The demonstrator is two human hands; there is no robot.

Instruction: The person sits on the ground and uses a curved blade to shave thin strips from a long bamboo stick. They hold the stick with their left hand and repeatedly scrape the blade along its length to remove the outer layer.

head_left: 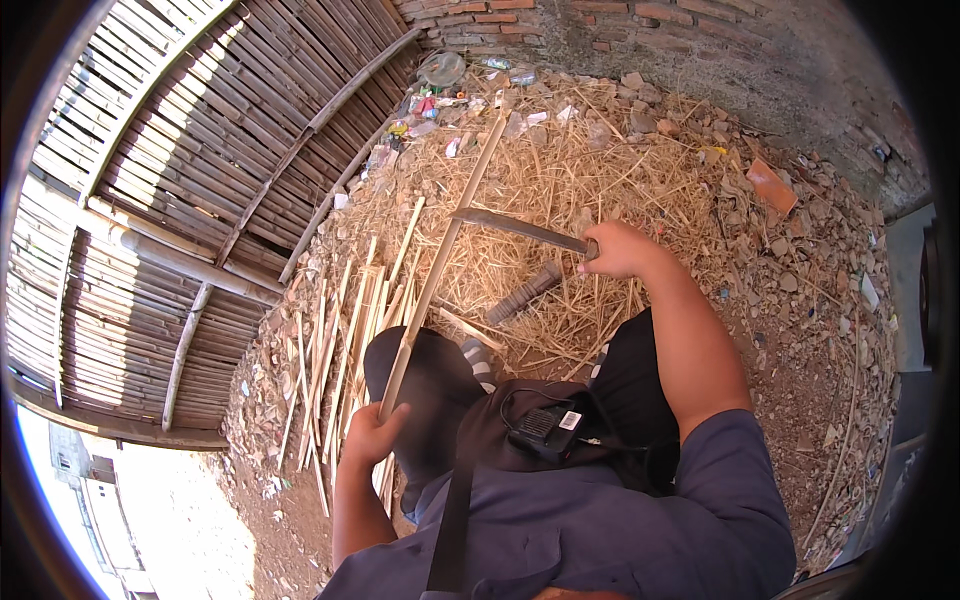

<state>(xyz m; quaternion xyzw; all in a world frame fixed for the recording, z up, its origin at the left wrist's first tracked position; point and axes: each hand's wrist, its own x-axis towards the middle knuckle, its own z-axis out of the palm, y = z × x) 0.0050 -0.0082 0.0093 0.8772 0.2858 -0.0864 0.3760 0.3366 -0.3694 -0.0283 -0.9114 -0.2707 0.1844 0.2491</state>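
My left hand (374, 432) is closed round the near end of a long split bamboo strip (437, 268), which slants up and away over my left knee. In my right hand (612, 250) is the handle of a machete (525, 229). Its dark blade points left, and the tip meets or crosses the strip about halfway along; whether it bites in cannot be made out. Below the blade, a ridged brown piece of wood or bamboo (524, 292) lies on the straw-like shavings (590, 160). Several split strips (340, 350) lie in a pile left of my knee.
A bamboo slat wall (200, 150) rises on the left, and a brick wall (680, 50) closes off the far side. Litter (425, 105) and rubble (800, 270) surround the shavings, with an orange tile piece (772, 187) at right. A black device (545, 432) rests on my lap.
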